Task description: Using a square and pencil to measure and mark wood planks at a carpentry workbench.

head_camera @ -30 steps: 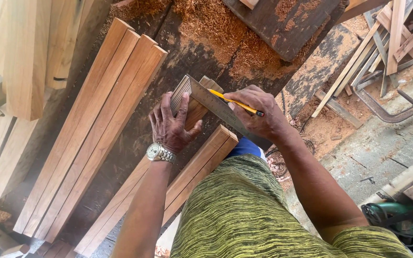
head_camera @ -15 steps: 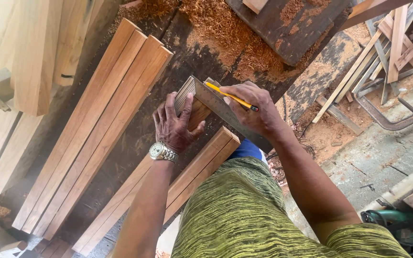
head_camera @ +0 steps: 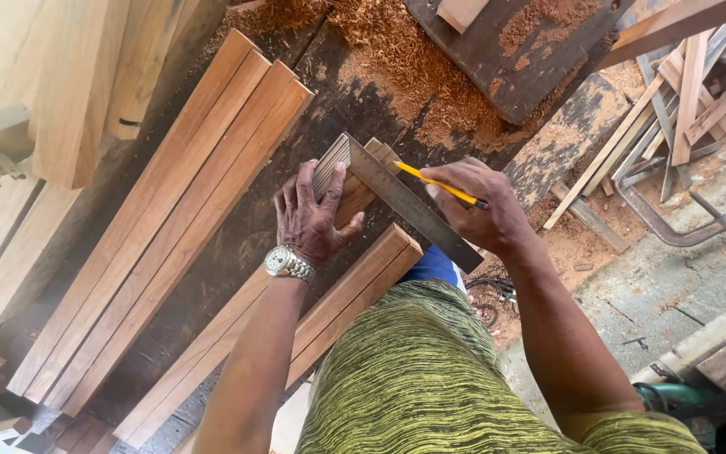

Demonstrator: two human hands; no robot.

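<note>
My left hand (head_camera: 313,217) lies flat, fingers spread, on the stock of the square (head_camera: 397,195), pressing it against the end of the slat (head_camera: 361,189) so it can't slip while I mark. The square's steel blade lies across the slat's top face and juts off past its edge toward my right, down toward my body; its long axis runs from upper left to lower right.

My right hand (head_camera: 485,206) is closed around a yellow pencil (head_camera: 443,187), pinched between thumb and fingers. The pencil lies almost across the blade, its upper-left end just above the blade's edge. I cannot tell whether it touches the wood.

The slat lies on the dark table (head_camera: 287,168), in the middle of it, its long axis running from lower left to upper right, the marked end farthest from me. More slats (head_camera: 170,227) lie parallel on my left in a tight group. Sawdust (head_camera: 397,50) is heaped beyond the square.
</note>
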